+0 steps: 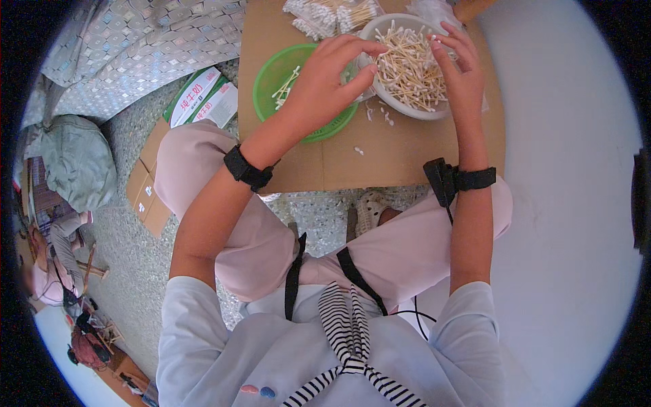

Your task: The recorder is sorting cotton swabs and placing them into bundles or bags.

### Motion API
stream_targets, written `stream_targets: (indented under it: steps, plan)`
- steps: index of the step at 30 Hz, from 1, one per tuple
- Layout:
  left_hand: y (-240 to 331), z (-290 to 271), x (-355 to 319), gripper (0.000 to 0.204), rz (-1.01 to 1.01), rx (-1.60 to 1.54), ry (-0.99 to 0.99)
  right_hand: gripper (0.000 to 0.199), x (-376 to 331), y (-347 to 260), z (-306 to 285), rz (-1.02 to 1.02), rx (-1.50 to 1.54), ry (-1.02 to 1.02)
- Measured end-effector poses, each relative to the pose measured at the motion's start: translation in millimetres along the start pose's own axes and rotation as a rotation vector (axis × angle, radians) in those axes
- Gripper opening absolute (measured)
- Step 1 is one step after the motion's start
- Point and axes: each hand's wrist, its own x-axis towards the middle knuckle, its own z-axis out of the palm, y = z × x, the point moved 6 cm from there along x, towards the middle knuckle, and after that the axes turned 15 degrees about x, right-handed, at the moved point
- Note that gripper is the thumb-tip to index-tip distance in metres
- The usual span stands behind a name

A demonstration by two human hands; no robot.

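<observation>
A pale round bowl [411, 113] heaped with cotton swabs [410, 68] stands on a cardboard-topped table. To its left is a green plastic basket [263, 88] with a few swabs inside. My left hand [332, 74] reaches over the basket toward the bowl's left rim, thumb and index finger apart. Some clear plastic [365, 76] shows beside that thumb; whether it is gripped I cannot tell. Over the bowl's right side, my right hand [464, 68] has its thumb and a fingertip together around a small white tip, apparently a cotton swab's.
Bundles of swabs in clear bags [332, 17] lie at the table's far side. Loose white cotton bits [359, 150] are scattered on the cardboard [400, 159]. Flattened cartons [203, 98] rest on the floor at left, and a pale wall [563, 169] rises close on the right.
</observation>
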Motion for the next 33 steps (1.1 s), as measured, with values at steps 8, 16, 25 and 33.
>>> stream_targets:
  steps: [8,16,25,33]
  plan:
    - [-1,-2,1,0.034,-0.043,-0.077,0.085,0.019,-3,-8,-3,0.11,0.03,0.059]
    - [4,-6,2,0.027,0.085,0.189,0.098,0.023,-15,-30,19,0.335,0.527,0.061]
    - [-1,-14,3,0.016,-0.044,0.079,0.177,0.023,-21,-35,39,0.421,0.595,-0.129]
    - [-9,-23,1,0.014,-0.137,0.06,0.27,0.022,-26,-34,47,0.454,0.566,-0.169]
